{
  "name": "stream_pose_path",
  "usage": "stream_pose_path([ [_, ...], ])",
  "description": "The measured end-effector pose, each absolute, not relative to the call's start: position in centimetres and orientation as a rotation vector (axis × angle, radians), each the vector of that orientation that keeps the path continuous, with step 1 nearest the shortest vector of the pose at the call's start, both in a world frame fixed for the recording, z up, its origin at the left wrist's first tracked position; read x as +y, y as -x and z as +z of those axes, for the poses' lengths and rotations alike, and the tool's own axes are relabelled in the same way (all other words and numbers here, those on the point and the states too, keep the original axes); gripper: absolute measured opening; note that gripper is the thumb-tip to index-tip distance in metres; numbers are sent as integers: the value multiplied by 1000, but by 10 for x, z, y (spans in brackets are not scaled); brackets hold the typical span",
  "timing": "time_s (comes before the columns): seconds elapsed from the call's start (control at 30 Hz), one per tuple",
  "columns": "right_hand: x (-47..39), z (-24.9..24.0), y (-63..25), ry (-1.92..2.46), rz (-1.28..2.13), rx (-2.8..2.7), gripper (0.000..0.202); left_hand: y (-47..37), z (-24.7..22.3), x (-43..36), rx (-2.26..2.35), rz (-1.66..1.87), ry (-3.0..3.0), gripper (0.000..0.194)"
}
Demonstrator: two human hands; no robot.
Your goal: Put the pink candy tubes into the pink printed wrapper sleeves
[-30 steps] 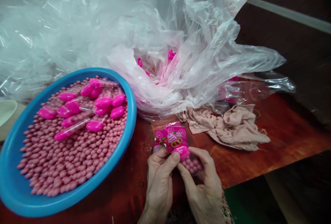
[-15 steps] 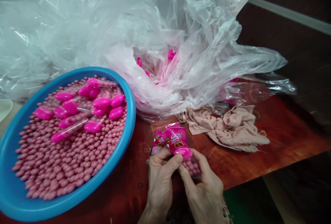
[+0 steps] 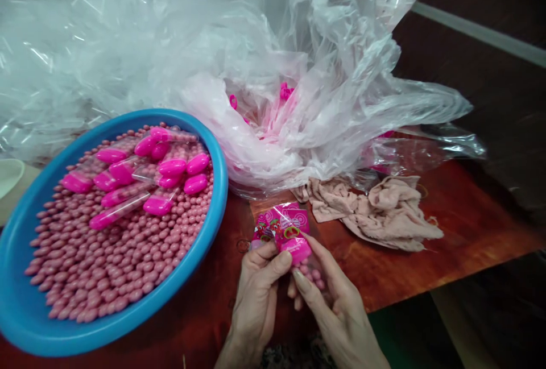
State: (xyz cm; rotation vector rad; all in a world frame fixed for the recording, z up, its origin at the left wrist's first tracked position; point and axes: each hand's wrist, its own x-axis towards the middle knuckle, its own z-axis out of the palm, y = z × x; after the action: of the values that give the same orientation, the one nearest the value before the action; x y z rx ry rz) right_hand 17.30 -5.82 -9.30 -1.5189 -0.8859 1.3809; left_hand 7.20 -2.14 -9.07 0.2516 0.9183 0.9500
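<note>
Between my two hands, near the table's front edge, is a small clear packet [image 3: 313, 274] with pink candy balls in its lower part and a bright pink piece at its upper end. My left hand [image 3: 258, 289] pinches its left side, thumb on the pink piece. My right hand [image 3: 335, 295] grips the right side, with the thumb and index finger around the candy balls. Just beyond my fingers lie printed pink wrappers [image 3: 294, 215] with cartoon berries. Some fingertips are hidden behind the packet.
To the left stands a blue basin [image 3: 219, 187] full of pink candy balls [image 3: 115, 261], with several filled packets [image 3: 157, 205] on top. A heap of clear plastic bags [image 3: 256, 158] covers the back. Right of the wrappers lies a crumpled beige cloth [image 3: 392, 215].
The packet has tilted and shifted slightly left in my hands, and more of the pink piece's face shows. My right fingers have moved along its right side. The view has shifted slightly.
</note>
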Motion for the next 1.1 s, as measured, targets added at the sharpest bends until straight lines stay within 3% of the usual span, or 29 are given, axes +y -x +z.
stream_pose_path([
  [0.27, -65, -98, -162, 1430, 1341, -521, 37, -80, -90, -35, 1012, 1003, -276, 13],
  [0.6, -63, -97, -146, 1502, 1305, -681, 39, -71, -92, -34, 1062, 1067, -350, 30],
  [0.8, -66, -95, -148, 1573, 1269, -655, 43, -74, -92, -38, 1039, 1042, -298, 28],
  [1.1, -57, -100, -150, 1256, 1489, -413, 39, -68, -88, -38, 1065, 1019, -427, 15],
])
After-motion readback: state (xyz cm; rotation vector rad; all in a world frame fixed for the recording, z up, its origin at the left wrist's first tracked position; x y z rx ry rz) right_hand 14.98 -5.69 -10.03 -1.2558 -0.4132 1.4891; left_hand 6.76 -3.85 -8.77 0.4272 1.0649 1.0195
